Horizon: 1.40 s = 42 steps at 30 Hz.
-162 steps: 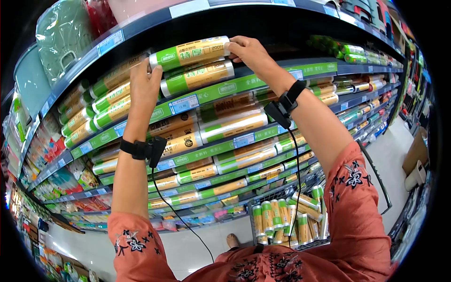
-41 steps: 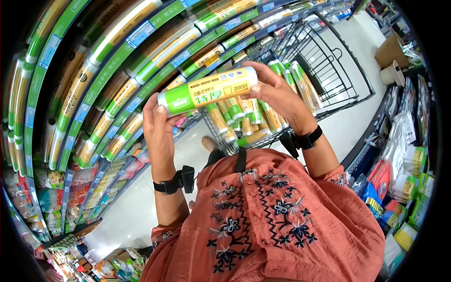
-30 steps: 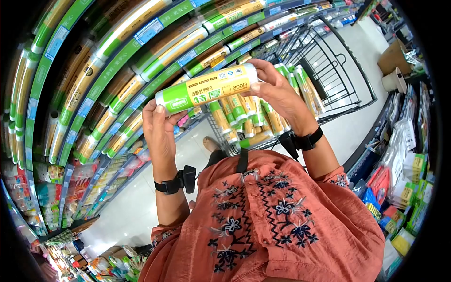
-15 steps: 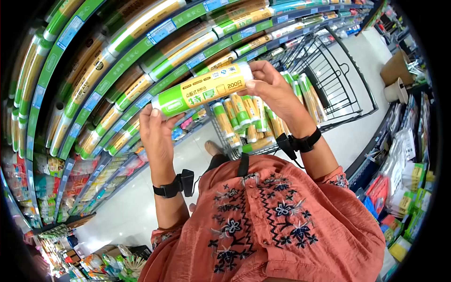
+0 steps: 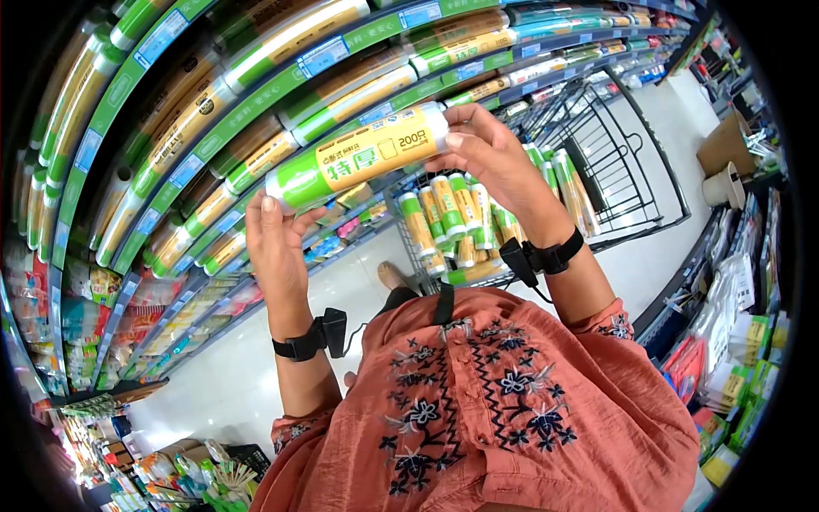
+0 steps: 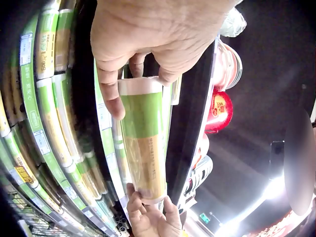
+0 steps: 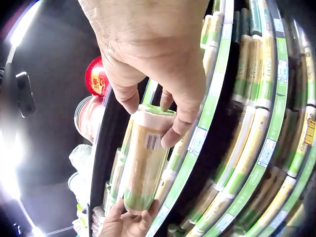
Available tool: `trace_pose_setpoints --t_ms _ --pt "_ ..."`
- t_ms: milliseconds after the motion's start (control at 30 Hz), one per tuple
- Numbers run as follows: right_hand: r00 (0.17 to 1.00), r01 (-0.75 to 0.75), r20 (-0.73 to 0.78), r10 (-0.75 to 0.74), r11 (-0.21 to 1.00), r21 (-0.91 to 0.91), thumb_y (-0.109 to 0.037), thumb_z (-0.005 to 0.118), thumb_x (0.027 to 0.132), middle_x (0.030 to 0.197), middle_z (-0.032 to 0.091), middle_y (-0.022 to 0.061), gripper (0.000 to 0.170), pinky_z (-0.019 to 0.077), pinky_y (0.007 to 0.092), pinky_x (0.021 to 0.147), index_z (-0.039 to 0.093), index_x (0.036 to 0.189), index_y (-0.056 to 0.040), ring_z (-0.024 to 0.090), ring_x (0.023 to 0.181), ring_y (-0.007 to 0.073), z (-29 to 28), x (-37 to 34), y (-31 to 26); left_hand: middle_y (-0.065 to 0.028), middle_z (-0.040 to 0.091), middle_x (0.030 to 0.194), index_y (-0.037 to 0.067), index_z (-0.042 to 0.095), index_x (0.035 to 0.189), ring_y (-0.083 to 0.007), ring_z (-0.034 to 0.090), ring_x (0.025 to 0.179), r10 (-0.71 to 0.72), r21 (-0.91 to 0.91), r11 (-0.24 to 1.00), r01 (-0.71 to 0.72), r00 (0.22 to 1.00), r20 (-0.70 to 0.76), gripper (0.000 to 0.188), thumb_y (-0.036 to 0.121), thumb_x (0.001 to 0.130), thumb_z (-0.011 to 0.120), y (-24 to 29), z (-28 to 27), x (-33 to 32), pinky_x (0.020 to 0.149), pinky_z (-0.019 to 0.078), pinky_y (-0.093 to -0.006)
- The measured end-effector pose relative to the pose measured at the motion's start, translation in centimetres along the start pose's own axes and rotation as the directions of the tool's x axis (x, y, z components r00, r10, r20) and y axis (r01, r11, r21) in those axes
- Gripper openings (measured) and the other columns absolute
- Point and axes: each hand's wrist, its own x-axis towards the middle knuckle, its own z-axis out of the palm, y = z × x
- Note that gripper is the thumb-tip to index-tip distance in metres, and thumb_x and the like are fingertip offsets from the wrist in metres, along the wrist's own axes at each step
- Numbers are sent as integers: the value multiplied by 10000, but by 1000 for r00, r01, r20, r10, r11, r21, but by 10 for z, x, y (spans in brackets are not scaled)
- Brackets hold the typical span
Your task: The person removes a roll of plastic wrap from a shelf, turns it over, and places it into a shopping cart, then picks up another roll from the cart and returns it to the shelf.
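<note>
A green and yellow roll [image 5: 358,158] is held up between both hands, tilted, its printed side facing the head camera. My left hand [image 5: 280,247] grips its green end with thumb and fingers. At the white-capped end, my right hand [image 5: 499,158] pinches the roll. The left wrist view shows the left hand [image 6: 153,39] around the top of the roll [image 6: 144,143]. In the right wrist view the right hand [image 7: 155,59] holds the end near a barcode on the roll [image 7: 146,158].
Curved shelves [image 5: 217,115] stacked with similar rolls stand at the left and in front. A black wire cart [image 5: 636,224] with several rolls [image 5: 467,209] stands beyond the right hand. Hanging goods [image 5: 734,290] line the right side above a pale floor [image 5: 205,392].
The roll has come down from the top shelf, and the view has turned toward the cart. Over the last second both hands keep their grip, while the roll shifts slightly left and tilts a little more.
</note>
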Motion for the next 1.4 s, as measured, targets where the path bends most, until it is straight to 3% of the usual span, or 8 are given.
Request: trace_pose_setpoints --t_ms 267,367,433,700,800,1067,1267,1400 --pt "1000 -13 19 14 999 -50 -239 657 972 1189 643 194 458 565 388 922 483 1284 48 686 1032 257 11 5 -7 -118 656 1162 4 544 1259 -212 675 1022 26 -2 1000 -26 1000 -17 315 260 1082 496 11 -3 -1 834 617 -404" --pt "1000 -4 2 4 994 -107 -242 658 972 1171 656 197 456 570 379 904 485 1282 45 699 1010 260 16 9 -13 -148 632 1198 -30 459 1341 -243 659 1062 30 53 998 -30 1000 -5 398 255 1070 522 13 -8 2 826 608 -414" --pt "1000 12 -14 -14 994 -112 -197 649 981 1133 667 194 426 586 390 866 470 1293 32 704 985 261 20 14 -15 -147 630 1195 -35 455 1347 -240 659 1056 39 66 997 -38 999 -14 405 249 1068 527 19 -7 5 820 606 -407" --pt "997 71 -12 -76 973 -219 -300 666 977 1125 672 186 445 573 337 806 523 1245 24 701 956 240 40 32 -43 -145 624 1163 -55 461 1333 -195 660 980 117 107 988 -115 993 -18 407 241 1062 527 48 -2 20 797 601 -350" --pt "998 69 31 -63 958 -277 -259 642 995 1094 674 173 396 571 327 782 526 1253 18 695 941 215 41 50 -53 -110 635 1116 -24 502 1301 -192 664 944 158 221 965 -140 985 -66 364 256 1069 515 57 -10 33 764 611 -347" --pt "947 311 170 -271 907 -283 -250 676 983 1115 655 162 442 590 307 742 509 1257 52 690 934 206 78 105 -110 -86 634 1138 -15 528 1291 -148 662 976 370 332 876 -350 929 5 379 294 1071 525 131 3 76 757 596 -307" --pt "858 513 255 -446 738 -438 -314 655 990 1050 669 157 450 596 288 743 550 1245 41 691 877 186 110 161 -159 -117 671 1120 -31 567 1293 -191 683 1000 506 369 793 -485 861 43 394 288 1061 544 191 14 126 780 584 -292" --pt "773 621 279 -570 590 -516 -333 648 988 1066 674 131 426 561 318 821 594 1236 9 658 989 176 121 213 -171 -95 671 1127 -17 589 1305 -181 678 997 615 402 698 -593 784 88 379 266 1056 557 215 10 172 753 569 -280"
